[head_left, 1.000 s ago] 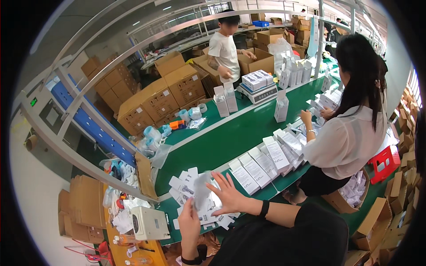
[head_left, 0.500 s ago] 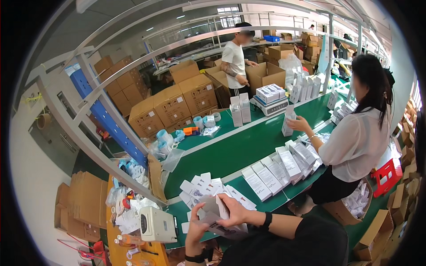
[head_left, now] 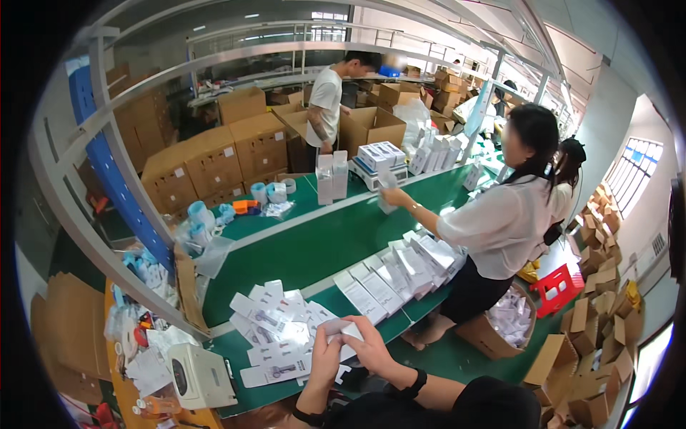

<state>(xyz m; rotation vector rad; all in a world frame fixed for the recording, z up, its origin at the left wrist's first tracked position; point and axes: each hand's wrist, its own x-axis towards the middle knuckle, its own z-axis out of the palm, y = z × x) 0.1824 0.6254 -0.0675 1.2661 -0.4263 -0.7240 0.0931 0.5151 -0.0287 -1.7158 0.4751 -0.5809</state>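
Near the bench's front edge I hold a small white carton (head_left: 339,328) between both hands. My left hand (head_left: 326,361) grips its left side and my right hand (head_left: 372,350) grips its right side. The thumbs are close together at the near end of the carton, and the fingers behind it are mostly hidden. Just beyond and to the left lies a loose pile of flat printed white cartons (head_left: 266,318). Right of the pile, a row of filled-out white cartons (head_left: 366,297) leans along the bench edge.
A cream-coloured machine (head_left: 202,377) stands left of my arms. A green conveyor belt (head_left: 286,261) runs behind the cartons. At right, a co-worker in a white blouse (head_left: 493,229) holds a carton; a person in a white T-shirt (head_left: 325,107) stands across by brown boxes (head_left: 211,157).
My view has turned to the right. The carton, earlier tilted with its upper end open, now shows a smaller white end, and my hands have drawn closer together on it.
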